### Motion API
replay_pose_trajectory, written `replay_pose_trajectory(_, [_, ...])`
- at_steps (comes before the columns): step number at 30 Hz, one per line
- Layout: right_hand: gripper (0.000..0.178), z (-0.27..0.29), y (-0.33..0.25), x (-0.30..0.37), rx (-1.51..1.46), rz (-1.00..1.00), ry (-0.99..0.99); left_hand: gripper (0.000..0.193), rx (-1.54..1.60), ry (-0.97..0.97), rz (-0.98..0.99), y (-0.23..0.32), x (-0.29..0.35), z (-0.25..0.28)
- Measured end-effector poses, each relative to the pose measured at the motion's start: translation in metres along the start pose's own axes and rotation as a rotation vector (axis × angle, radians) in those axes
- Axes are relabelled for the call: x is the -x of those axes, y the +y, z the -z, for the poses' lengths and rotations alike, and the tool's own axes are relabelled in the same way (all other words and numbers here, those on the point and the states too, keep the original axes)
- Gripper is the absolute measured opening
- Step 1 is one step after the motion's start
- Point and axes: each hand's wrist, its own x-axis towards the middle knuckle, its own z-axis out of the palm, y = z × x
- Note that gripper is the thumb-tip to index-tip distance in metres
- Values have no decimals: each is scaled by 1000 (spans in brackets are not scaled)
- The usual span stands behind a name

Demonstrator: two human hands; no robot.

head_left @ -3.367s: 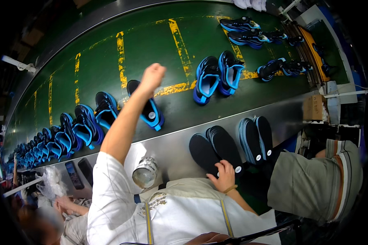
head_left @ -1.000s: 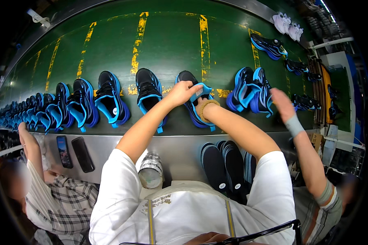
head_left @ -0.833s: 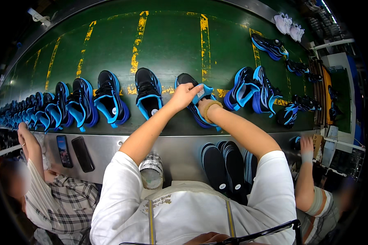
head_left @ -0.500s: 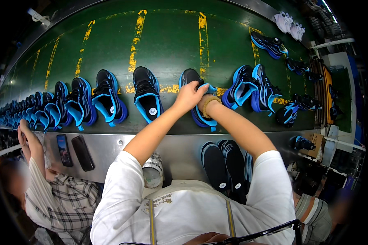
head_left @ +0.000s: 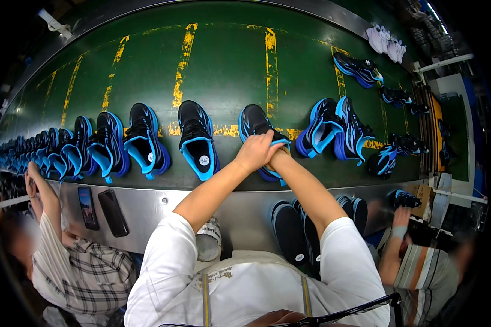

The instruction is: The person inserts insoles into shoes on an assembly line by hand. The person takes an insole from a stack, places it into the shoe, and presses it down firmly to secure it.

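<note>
A black and blue sneaker (head_left: 255, 117) stands in front of me, toe pointing away, its collar partly covered by my hands. My left hand (head_left: 255, 151) is closed at the tongue and collar of this shoe, its fingers bent over the upper. My right hand (head_left: 279, 155) reaches to the shoe's opening from the right. Its fingers are hidden behind the left hand and inside the shoe. Just to the left, another such sneaker (head_left: 195, 117) shows a round white label on its insole. On the right stands a pair of matching sneakers (head_left: 323, 122).
The green work surface (head_left: 223, 65) has yellow markings and a long row of sneakers at left. Along its metal edge (head_left: 147, 207) lie two phones (head_left: 87, 207), a tape roll (head_left: 209, 240) and stacked black insoles (head_left: 288, 231). Co-workers sit at left and right; one's hand (head_left: 401, 215) touches a shoe.
My hands have drawn closer together over the sneaker's opening, and my right wrist is now mostly covered by the left hand. At right, a co-worker's arm has come into view.
</note>
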Motion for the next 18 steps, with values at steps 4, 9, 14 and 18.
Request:
replay_pose_trajectory(4, [34,-2,-11,-10,54,-14,-46,35,-1,-18,-69,-1,2,-5])
replay_pose_trajectory(9, [34,6,-19,-16,163,-41,-188,36,-99,-13,-72,-3,2,-8])
replay_pose_trajectory(14, [34,59,-32,-28,438,3,-735,34,-236,29,-20,-10,-12,-2])
replay_pose_trajectory(18, [35,88,-26,3,322,280,-493,39,-32,-155,494,-17,-26,5])
